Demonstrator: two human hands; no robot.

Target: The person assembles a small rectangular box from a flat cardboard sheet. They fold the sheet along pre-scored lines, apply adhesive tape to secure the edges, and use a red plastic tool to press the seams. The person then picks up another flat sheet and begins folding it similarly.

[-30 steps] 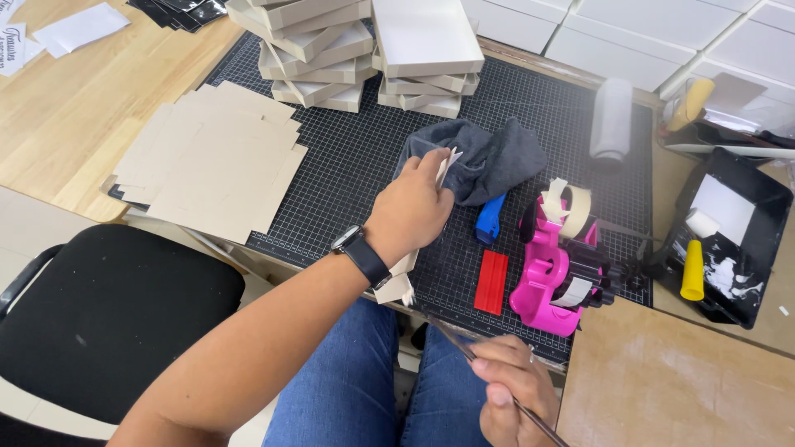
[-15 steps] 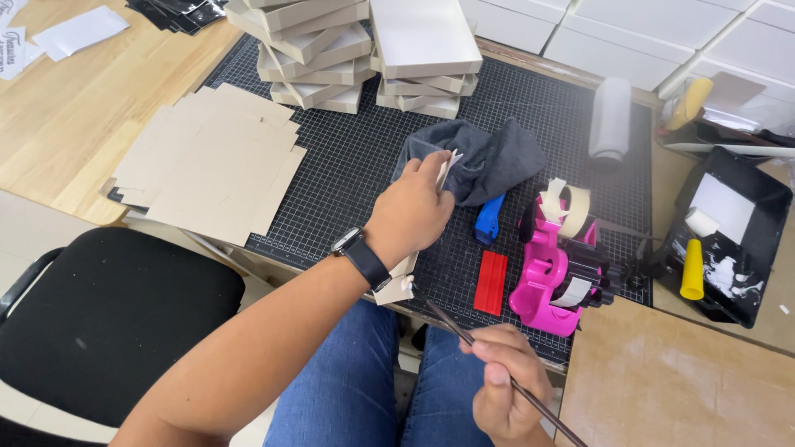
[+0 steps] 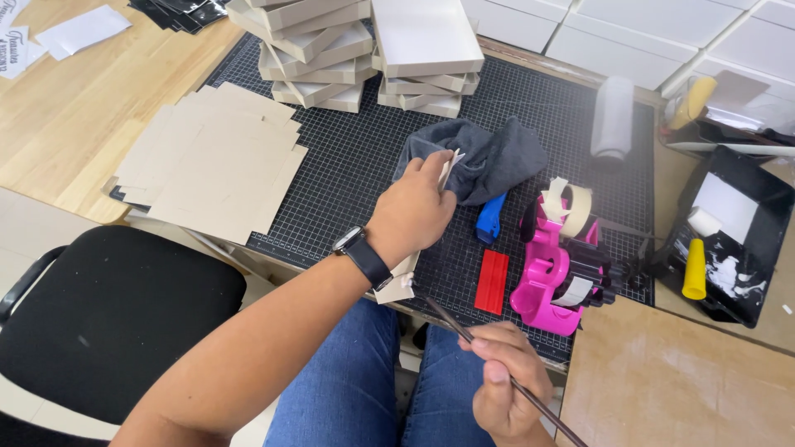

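Left hand is closing around a thin pale cardboard strip, holding it upright over the black gridded cutting mat; the strip's top is showing past the fingers near the grey cloth, its lower end sticking out below the wrist by the desk edge. Right hand is pinching a thin dark brush handle, fingers curled tight, its tip angling up toward the strip's lower end and appearing to sit right at it; whether it is touching cannot be told. Working this well is likely calling for a steady strip, a firm wrist and light strokes, so the card is not bending. Around the hands: a pink tape dispenser is standing just right of the work, with a red scraper and a blue-handled tool between it and the left hand. Flat tan cardboard sheets are lying at the mat's left, stacked pale boxes behind, a white roller and black glue tray well to the right. The dispenser is crowding the right hand's swing; the black chair is sitting clear at left.
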